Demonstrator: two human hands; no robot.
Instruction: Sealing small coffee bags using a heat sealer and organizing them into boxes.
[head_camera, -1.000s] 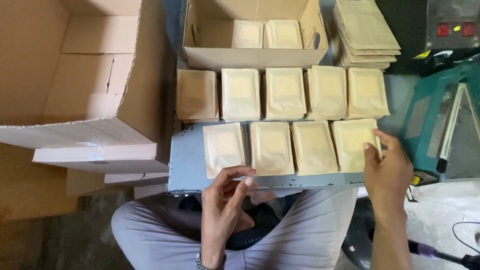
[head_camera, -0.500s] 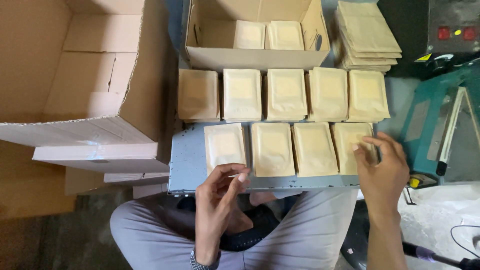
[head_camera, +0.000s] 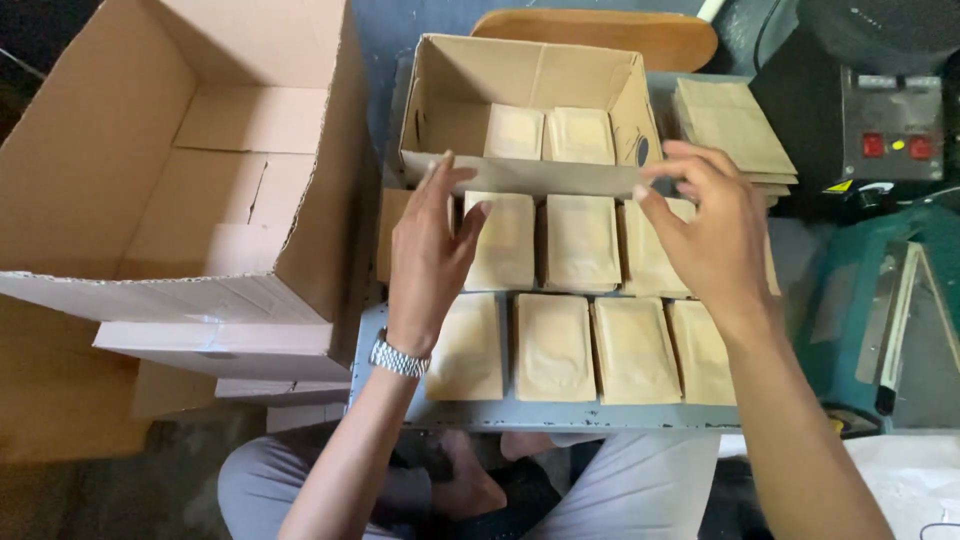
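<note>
Both hands lifted from near pouch row to far row; left hand (head_camera: 428, 250) and right hand (head_camera: 708, 225) spread, empty, over kraft pouches (head_camera: 583, 243); careless sweep could skew rows or nudge small carton (head_camera: 520, 172).

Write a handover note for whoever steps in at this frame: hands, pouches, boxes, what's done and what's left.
Left hand: open, fingers spread over the far row of pouches, at its left end, holding nothing.
Right hand: open, over the right end of that row, by the near wall of the small open box; contact unclear.
Near row of pouches: four flat on the grey tray.
Done: two pouches stand in the small box.
Left: both tray rows remain out of it. Large carton at left looks empty; flat bag stack lies at right.
</note>
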